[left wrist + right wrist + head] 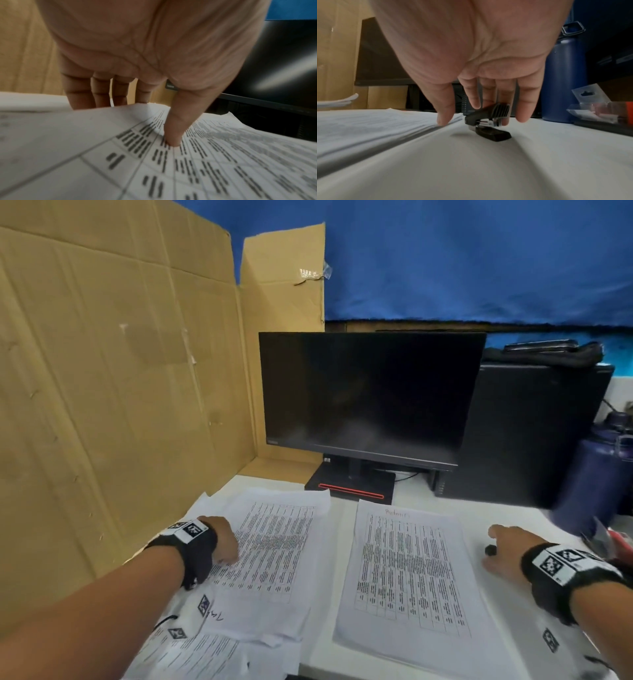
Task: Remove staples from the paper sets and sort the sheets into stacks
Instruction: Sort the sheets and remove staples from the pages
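Two printed paper piles lie on the white table (337,546): a loose left pile (274,563) and a neat right stack (407,573). More sheets (191,655) lie at the near left. My left hand (224,546) is at the left pile's left edge. In the left wrist view my thumb (173,135) presses on the top sheet (197,169) while the fingers (102,92) reach under its edge, so my left hand (137,121) pinches it. A small black staple remover (490,550) lies right of the right stack. My right hand (503,549) hovers over the remover (488,121) with fingers straight down around it; my right hand (481,120) is not closed on it.
A dark monitor (370,395) stands behind the papers, with a black computer case (534,433) to its right. A cardboard wall (102,405) lines the left side. A blue bottle (596,470) and clear plastic packaging (594,108) sit at the far right.
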Motion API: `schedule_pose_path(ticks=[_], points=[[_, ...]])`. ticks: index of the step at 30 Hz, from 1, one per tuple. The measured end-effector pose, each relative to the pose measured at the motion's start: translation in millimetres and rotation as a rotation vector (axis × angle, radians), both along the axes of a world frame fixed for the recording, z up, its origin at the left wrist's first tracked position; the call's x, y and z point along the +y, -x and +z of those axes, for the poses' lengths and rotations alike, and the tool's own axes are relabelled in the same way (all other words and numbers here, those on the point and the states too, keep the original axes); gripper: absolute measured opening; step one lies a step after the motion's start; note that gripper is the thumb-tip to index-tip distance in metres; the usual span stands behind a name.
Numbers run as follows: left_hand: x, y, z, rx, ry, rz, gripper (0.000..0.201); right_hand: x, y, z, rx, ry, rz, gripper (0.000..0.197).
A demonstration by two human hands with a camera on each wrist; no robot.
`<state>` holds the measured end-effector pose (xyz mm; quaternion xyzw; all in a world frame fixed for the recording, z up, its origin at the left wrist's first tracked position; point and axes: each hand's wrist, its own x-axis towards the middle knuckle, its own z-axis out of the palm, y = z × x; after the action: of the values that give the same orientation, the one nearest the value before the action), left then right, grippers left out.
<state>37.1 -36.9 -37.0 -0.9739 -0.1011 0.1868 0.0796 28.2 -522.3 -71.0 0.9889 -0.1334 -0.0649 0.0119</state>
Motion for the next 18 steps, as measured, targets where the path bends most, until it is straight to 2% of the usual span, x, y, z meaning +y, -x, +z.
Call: schedule_pose_path(ticks=[2,4,8,11,13,15,16,18], points=[[3,-6,-1,0.002,0.062,0.029,0.044,-1,-4,-5,0.009,0.083,0.013,0.038],[9,-13,-5,-0.046,0.131,0.065,0.042,-2,-6,-6,0.031,0.106,-0.008,0.023],[18,-21,-8,-0.170,0.155,0.070,0.048,1,-4,11,-0.030,-0.032,-0.087,0.035],[24,-23,-7,-0.256,0.281,0.115,0.057,28,6,41,-0.253,-0.411,-0.081,0.031],[30,-24,-8,-0.309,0.384,0.156,0.057,64,13,59,-0.345,-0.916,-0.115,0.019],[38,-26,-13,-0.374,0.494,0.191,0.057,106,16,68,-0.310,-1.387,-0.258,0.011],[40,-26,-14,-0.397,0.543,0.200,0.057,126,15,69,-0.254,-1.479,-0.289,0.009],[48,-25,-19,-0.423,0.638,0.218,0.045,168,8,64,-0.097,-1.453,-0.260,0.005]])
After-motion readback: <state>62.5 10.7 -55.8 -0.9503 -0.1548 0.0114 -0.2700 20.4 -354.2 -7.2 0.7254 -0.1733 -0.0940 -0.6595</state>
